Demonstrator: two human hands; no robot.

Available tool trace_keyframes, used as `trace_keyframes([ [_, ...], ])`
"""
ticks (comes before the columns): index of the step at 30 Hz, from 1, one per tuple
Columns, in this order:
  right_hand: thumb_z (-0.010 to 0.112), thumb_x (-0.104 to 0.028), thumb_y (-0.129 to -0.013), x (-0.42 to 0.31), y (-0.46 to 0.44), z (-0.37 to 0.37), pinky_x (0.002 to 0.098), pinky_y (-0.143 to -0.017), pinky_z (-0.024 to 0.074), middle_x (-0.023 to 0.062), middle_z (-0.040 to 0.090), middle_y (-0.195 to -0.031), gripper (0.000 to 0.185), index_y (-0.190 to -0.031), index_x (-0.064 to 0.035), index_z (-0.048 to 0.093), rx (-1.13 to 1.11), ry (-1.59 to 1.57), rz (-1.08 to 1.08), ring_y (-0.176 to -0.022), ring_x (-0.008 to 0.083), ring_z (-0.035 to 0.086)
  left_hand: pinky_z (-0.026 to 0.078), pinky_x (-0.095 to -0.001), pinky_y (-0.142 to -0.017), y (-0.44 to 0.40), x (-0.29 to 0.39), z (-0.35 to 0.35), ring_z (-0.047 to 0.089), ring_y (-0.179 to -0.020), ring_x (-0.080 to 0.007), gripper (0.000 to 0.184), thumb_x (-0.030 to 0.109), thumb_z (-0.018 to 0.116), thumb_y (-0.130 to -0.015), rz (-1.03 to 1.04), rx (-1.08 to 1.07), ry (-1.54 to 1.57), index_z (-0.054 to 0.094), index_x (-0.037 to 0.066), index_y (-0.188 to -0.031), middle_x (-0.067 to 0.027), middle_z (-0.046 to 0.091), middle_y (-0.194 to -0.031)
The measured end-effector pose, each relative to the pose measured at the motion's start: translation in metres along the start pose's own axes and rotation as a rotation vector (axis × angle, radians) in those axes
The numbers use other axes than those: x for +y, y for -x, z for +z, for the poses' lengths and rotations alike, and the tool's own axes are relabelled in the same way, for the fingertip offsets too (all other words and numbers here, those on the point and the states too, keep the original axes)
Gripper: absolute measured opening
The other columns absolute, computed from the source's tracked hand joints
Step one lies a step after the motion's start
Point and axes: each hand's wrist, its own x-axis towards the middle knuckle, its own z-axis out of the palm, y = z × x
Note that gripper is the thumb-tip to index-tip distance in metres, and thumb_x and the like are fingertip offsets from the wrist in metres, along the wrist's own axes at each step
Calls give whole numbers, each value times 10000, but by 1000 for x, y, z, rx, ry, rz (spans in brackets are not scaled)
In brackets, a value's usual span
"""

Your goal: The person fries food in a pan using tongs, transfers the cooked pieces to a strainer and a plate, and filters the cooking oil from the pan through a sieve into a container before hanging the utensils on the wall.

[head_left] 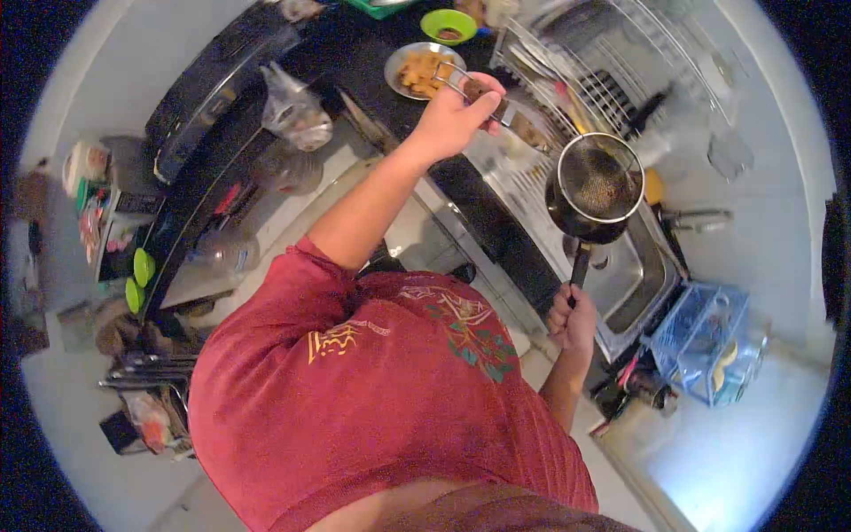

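My left hand [454, 120] is closed around the brown handle of a round wire strainer [605, 180]; a metal loop sticks out past my fingers at the handle's end. The strainer sits over the mouth of a dark saucepan [564, 222], with dark bits showing in its mesh. Below it, my right hand [573, 319] grips the pan's black handle. Both are held over the edge of the steel sink [651, 279]. What is inside the pan is hidden by the strainer. Beyond my left hand stands a metal plate [394, 69] of yellowish fried pieces.
A wire dish rack [620, 53] with dishes stands behind the strainer. A lime-green bowl [450, 25] is beyond the plate. Left of my arm are a clear plastic bag [297, 115] and a black stove [208, 102]. A blue basket [700, 332] lies right of the sink.
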Motion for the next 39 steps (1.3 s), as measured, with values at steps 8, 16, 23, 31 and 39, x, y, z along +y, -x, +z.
trace_keyframes([
  [8,427,-330,-921,4,-46,150,251,-337,196,-46,322,-528,212,-783,-170,427,-291,202,92,-387,86,277,535,-279,-571,52,62,-164,585,-620,-119,135,134,546,-925,124,307,-26,530,20,-996,-55,591,-792],
  [16,453,-324,-916,42,-116,329,242,-309,193,-55,314,-500,211,-801,-148,467,-487,419,115,-342,77,246,514,-269,-579,113,156,-324,579,-625,-112,123,127,536,-927,238,659,-240,569,29,-992,-35,582,-787],
  [23,436,-311,-929,49,-132,462,226,-311,198,-58,322,-518,207,-817,-142,481,-727,538,212,-369,72,268,532,-277,-576,136,221,-415,594,-632,-125,183,151,557,-914,361,775,-353,595,-3,-1005,-63,611,-787],
  [31,418,-283,-929,31,-179,574,227,-317,191,-44,318,-518,193,-846,-125,492,-845,662,82,-375,77,252,513,-282,-610,108,267,-474,606,-625,-137,262,209,575,-907,389,889,-521,629,3,-1058,-69,630,-755],
  [39,370,-252,-924,6,-258,699,221,-335,197,-2,420,-618,174,-924,-101,457,-1018,633,133,-411,80,282,499,-292,-608,30,308,-538,602,-609,-140,284,259,596,-889,353,1082,-770,662,4,-996,-67,626,-706],
])
